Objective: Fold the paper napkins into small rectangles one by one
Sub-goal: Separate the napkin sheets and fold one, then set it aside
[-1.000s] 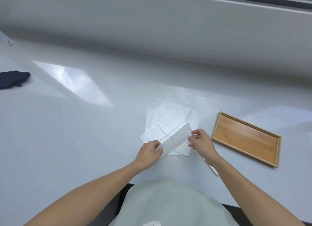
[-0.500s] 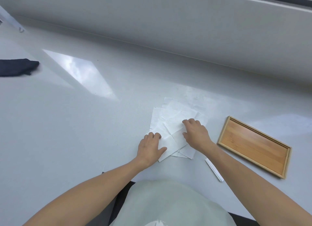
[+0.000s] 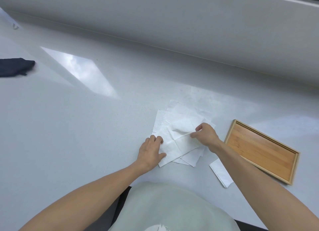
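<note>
Head view. The person stands at the near edge of the white counter (image 3: 72,127). A loose pile of paper napkins (image 3: 179,117) lies toward the near right part of the counter, sheets overlapping at odd angles. The top napkin (image 3: 179,141) is partly folded, one flap raised off the pile.

The left hand (image 3: 151,151) lies flat on the napkin's near left corner, fingers straight, pressing it down. The right hand (image 3: 206,136) pinches the raised flap between thumb and fingertips.

One folded napkin (image 3: 220,172) lies as a narrow strip just beside the pile, near the counter's near edge, partly under the right forearm. The wooden tray (image 3: 262,151), to the right, holds nothing.

Judged progress: early. One napkin appears finished, one is in mid-fold, and several unfolded sheets remain beneath. A dark cloth (image 3: 15,67) lies at the far left edge.
</note>
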